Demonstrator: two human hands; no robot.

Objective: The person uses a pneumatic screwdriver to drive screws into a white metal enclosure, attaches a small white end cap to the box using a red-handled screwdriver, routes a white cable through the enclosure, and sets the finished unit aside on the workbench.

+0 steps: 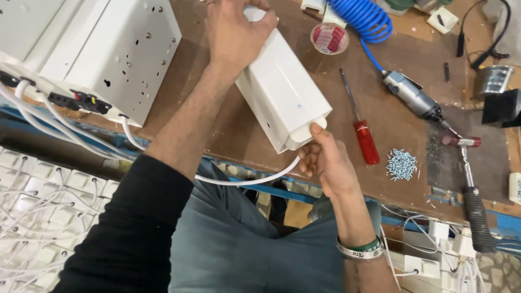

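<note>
A long white metal housing [282, 87] lies slanted on the brown workbench [380, 114]. My left hand [234, 30] grips its far end from above. My right hand [324, 160] holds the near end, thumb pressed on a rounded white end cap [310, 133], fingers curled around a white cable [244, 180] that comes out from under the housing and runs left. A larger white perforated metal box [116, 51] stands at the upper left with white cables and black connectors on its near side.
On the bench to the right lie a red-handled screwdriver [362, 133], a pile of small screws [401, 164], a pneumatic tool [412, 96] on a blue coiled hose [363, 19], a hammer [471, 190] and a tape roll [329, 39]. Several white wired parts [49, 211] fill the lower left.
</note>
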